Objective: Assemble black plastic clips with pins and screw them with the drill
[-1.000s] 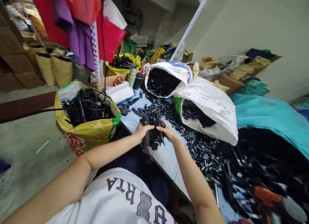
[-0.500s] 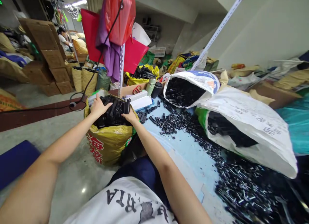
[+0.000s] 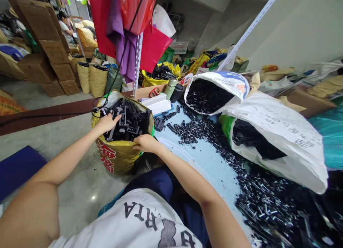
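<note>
A yellow woven sack [image 3: 122, 157] with red lettering stands on the floor before me, filled to near its mouth with black plastic parts [image 3: 130, 117]. At the sack's left side my left hand [image 3: 105, 124] rests on the parts, open, its thumb stretched out over them and some fingers hidden. My right hand [image 3: 147, 143] is closed on the near right rim of the sack, fingers curled at the edge.
Small black pieces [image 3: 198, 130] lie strewn over the light blue tabletop [image 3: 211, 173] to my right. Two white sacks [image 3: 278, 130] lie open there. Behind stand a green bottle [image 3: 170, 88], white boxes [image 3: 160, 104] and red scissors [image 3: 154, 92]. A black cable [image 3: 53, 116] runs at left.
My right hand has come off the parts and moved down to the sack's near rim. My left hand has shifted lower along the left side. The parts now lie lower and flatter.
</note>
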A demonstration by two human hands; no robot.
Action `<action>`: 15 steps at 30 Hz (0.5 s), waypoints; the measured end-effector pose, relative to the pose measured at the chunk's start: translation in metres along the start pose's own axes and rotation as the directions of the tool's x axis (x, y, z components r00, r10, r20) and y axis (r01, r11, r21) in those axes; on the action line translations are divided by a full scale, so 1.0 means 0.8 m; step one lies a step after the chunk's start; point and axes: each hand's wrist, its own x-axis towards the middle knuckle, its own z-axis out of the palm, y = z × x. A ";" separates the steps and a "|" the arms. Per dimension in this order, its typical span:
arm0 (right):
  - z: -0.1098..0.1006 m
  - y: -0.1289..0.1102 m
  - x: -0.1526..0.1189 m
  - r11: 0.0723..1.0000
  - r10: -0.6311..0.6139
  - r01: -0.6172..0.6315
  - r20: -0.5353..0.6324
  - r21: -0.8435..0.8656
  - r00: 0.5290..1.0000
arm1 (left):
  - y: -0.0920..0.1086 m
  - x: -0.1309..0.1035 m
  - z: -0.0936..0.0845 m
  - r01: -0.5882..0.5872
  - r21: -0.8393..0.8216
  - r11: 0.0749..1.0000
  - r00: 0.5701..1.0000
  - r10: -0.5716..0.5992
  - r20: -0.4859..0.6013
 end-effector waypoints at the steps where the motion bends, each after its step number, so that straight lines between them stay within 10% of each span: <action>1: 0.000 0.002 -0.005 0.999 -0.051 0.052 -0.058 0.003 0.997 | -0.009 0.001 -0.009 -0.066 0.107 0.992 0.996 0.059 0.072; 5: 0.004 0.003 -0.019 0.995 -0.093 0.097 -0.249 0.004 0.964 | -0.058 -0.003 -0.042 -0.348 0.269 0.898 0.928 0.290 0.232; 11: 0.034 -0.051 -0.050 0.951 -0.296 0.252 -0.295 -0.177 0.909 | -0.100 -0.032 -0.037 -0.370 0.210 0.905 0.896 0.407 -0.177; 15: 0.027 -0.041 -0.037 0.984 -0.167 0.135 -0.362 -0.114 0.917 | -0.095 -0.016 -0.030 -0.323 0.251 0.913 0.879 0.387 -0.279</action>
